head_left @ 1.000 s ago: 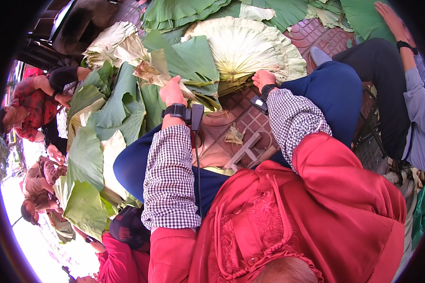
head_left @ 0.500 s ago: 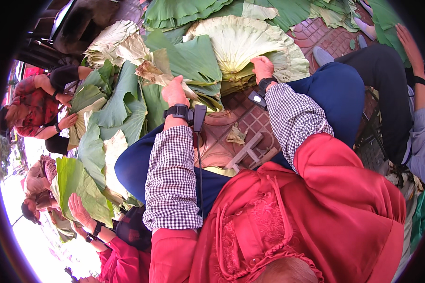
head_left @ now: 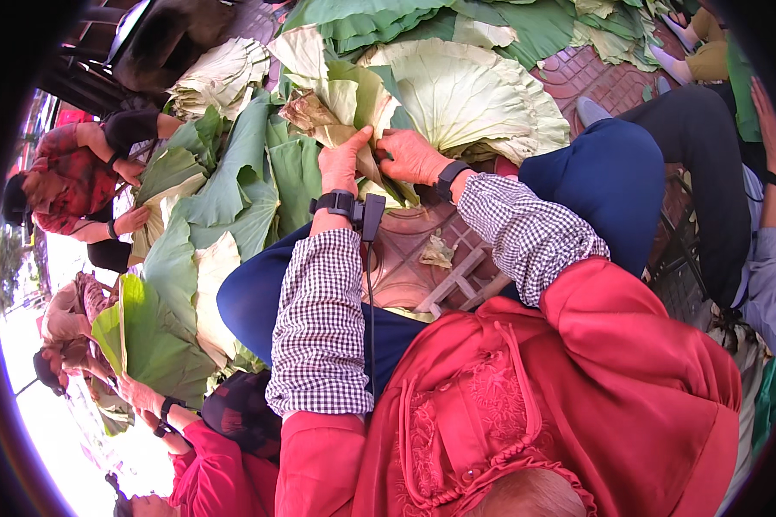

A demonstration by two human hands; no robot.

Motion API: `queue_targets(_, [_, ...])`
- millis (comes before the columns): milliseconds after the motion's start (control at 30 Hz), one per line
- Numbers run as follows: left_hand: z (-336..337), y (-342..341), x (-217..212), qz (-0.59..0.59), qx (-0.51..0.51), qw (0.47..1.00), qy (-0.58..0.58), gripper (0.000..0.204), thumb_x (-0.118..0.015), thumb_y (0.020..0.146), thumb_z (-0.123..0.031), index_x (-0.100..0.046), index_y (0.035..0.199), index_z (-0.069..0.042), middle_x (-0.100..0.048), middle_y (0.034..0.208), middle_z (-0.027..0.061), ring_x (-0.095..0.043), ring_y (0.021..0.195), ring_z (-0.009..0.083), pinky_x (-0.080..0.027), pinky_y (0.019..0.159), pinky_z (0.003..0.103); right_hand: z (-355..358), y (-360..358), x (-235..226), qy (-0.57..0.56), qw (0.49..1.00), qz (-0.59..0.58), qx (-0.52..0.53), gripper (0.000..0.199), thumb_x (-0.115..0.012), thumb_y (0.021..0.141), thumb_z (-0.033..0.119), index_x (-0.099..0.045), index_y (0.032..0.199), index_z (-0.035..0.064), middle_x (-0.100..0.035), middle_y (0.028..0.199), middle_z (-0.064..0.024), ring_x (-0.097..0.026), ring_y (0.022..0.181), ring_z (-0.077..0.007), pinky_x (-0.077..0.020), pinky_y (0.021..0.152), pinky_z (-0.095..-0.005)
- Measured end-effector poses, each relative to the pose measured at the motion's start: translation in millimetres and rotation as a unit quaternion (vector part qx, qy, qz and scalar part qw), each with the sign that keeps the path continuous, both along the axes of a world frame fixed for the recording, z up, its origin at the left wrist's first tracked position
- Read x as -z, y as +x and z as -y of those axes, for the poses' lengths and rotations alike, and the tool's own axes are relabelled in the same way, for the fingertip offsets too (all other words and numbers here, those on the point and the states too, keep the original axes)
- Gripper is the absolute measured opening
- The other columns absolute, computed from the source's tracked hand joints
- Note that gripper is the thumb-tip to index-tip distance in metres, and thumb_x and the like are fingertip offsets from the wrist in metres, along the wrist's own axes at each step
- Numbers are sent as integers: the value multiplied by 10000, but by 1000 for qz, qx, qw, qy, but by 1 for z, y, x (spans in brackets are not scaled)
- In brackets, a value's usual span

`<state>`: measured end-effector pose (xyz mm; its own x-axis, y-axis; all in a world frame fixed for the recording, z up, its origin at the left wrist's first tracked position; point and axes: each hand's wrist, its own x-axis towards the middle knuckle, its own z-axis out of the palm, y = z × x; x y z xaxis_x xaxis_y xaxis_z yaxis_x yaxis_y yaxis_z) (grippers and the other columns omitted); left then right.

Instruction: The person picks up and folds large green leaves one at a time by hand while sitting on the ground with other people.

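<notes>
left hand | my grip pinching a dry, crinkled leaf || right hand | pinching its papery edge || broad ribbed pale leaf just behind

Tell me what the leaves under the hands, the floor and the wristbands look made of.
Leaves: plant matter, large and round, matte, ribbed with radiating veins; some green, some pale, a few dried brown. Floor: reddish paving bricks, going by the patterned joints. Wristbands: black straps, probably fabric or rubber; too small to tell. Both hands grip a folded leaf.
</notes>
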<state>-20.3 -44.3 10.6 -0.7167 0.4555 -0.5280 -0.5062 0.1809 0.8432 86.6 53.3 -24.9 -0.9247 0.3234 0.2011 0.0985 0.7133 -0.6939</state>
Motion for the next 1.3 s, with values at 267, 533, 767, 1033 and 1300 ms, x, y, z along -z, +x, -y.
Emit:
queue_targets(267, [0, -13, 36, -72, -89, 988, -106, 415, -808, 597, -97, -617, 942, 35, -645, 847, 103, -606, 680, 221, -500, 622, 352, 13, 1, 1, -42, 998, -46, -27, 140, -556, 676, 119, -587, 797, 56, -594, 813, -120, -588, 809, -328, -478, 690, -406])
queue_targets(533, [-9, -5, 37, -39, -165, 977, -132, 337, -730, 673, -90, -602, 936, 77, -622, 921, 127, -590, 771, 243, -485, 685, 366, -64, 41, 82, -273, 834, -14, 480, 118, -581, 715, 123, -660, 764, 50, -651, 716, -117, -629, 660, -230, -497, 641, -332])
queue_targets(767, [14, -14, 38, -31, -174, 972, -155, 341, -731, 673, -89, -601, 941, 77, -623, 925, 131, -592, 773, 251, -486, 699, 366, -77, 89, 103, -545, 626, -4, 558, 256, -586, 788, 136, -576, 1037, 80, -564, 915, -105, -564, 772, -256, -478, 666, -387])
queue_targets(1033, [0, -9, 31, -4, -176, 978, -113, 323, -729, 680, -80, -600, 940, 60, -620, 901, 119, -596, 756, 246, -488, 676, 372, -110, 88, 119, -110, 797, 35, 593, 283, -536, 737, 215, -668, 912, 35, -625, 960, -163, -574, 904, -324, -451, 817, -389])
queue_targets(1300, [13, -23, 46, 14, -180, 980, -81, 305, -732, 698, -119, -604, 948, 1, -619, 856, 82, -600, 714, 224, -496, 614, 378, -13, -4, 0, -47, 964, -158, 207, 242, -522, 769, 67, -602, 993, 24, -548, 963, -159, -563, 872, -329, -465, 785, -368])
